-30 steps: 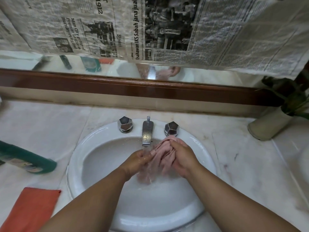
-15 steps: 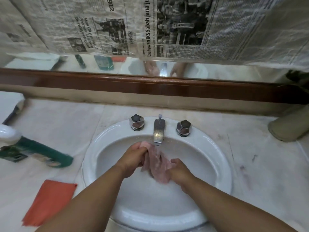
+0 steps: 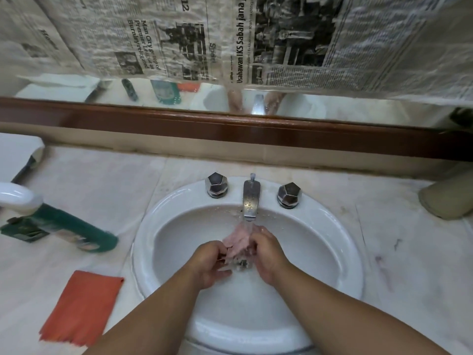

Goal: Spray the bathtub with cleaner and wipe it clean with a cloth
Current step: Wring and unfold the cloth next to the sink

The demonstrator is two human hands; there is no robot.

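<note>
The pink cloth (image 3: pixel 238 238) has moved from beside the right tap handle to straight under the spout (image 3: pixel 251 201), where a stream of water is now plain to see falling on it. The left grip (image 3: pixel 212 262), which half a second ago pinched the top of the cloth near the spout, has gone lower into the sink (image 3: pixel 143 242) and holds the cloth's lower part. The right grip (image 3: pixel 266 254) has come up and holds the cloth from the right side.

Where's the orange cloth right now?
In the head view, the orange cloth lies flat on the counter at lower left, left of the sink and nearer the person than the green bottle.
</note>
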